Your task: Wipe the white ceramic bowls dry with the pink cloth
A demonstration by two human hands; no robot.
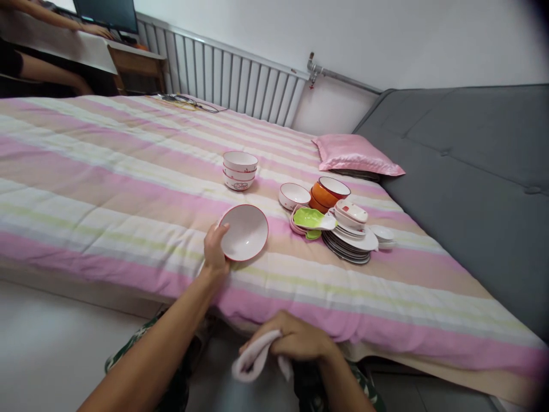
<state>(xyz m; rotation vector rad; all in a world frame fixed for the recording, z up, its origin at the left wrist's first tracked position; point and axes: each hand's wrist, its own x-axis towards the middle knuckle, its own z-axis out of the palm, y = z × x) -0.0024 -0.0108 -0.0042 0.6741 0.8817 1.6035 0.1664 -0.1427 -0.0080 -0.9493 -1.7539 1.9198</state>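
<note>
My left hand (215, 249) grips a white bowl with a red rim (245, 233) at its left side, thumb over the edge. The bowl is tilted so its inside faces me, just over the striped bed cover. Lower down, at the bed's front edge, my right hand (295, 337) is closed on a folded white cloth (255, 357). Beyond the held bowl stands a stack of similar white bowls (239, 170). To its right another white bowl (294, 195) sits beside orange bowls (328, 191). A green leaf-shaped dish (311, 218) lies in front of them.
Stacked plates (349, 243) with small dishes (350, 212) on top stand right of the green dish. A pink pillow (358, 153) lies by the grey headboard (463, 171). Cables (189, 103) rest at the bed's far edge, near a radiator (231, 74). Another person's arm (55, 20) reaches along a desk.
</note>
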